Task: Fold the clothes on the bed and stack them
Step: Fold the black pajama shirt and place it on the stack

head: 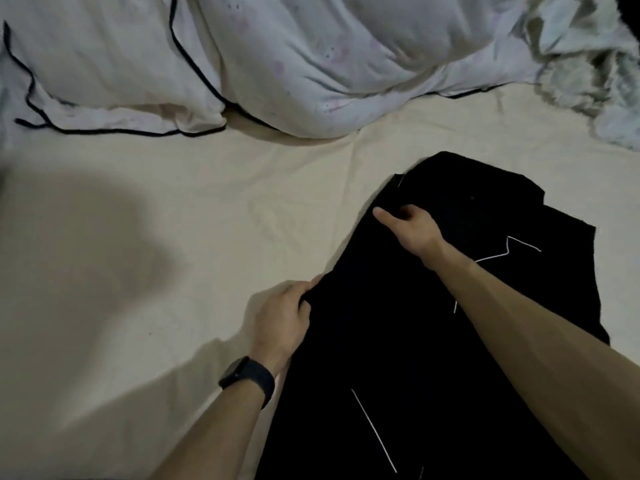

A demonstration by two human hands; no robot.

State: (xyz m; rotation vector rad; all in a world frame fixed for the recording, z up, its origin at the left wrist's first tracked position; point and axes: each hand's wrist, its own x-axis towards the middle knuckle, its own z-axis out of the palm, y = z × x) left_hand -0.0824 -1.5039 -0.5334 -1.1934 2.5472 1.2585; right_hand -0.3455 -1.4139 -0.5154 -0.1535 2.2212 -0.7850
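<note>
A black garment (398,341) with thin white lines on it lies spread over the cream bed sheet (173,237), at the right and toward me. My left hand (282,317), with a dark watch on its wrist, pinches the garment's left edge near the middle. My right hand (410,228) grips the same left edge farther up, with the thumb pointing left. The garment's lower part runs out of the frame at the bottom.
Two white pillows with dark piping (114,64) lie across the far side of the bed. A crumpled pale blanket or cloth (588,64) is bunched at the far right. A dark shadow falls on the sheet at the left.
</note>
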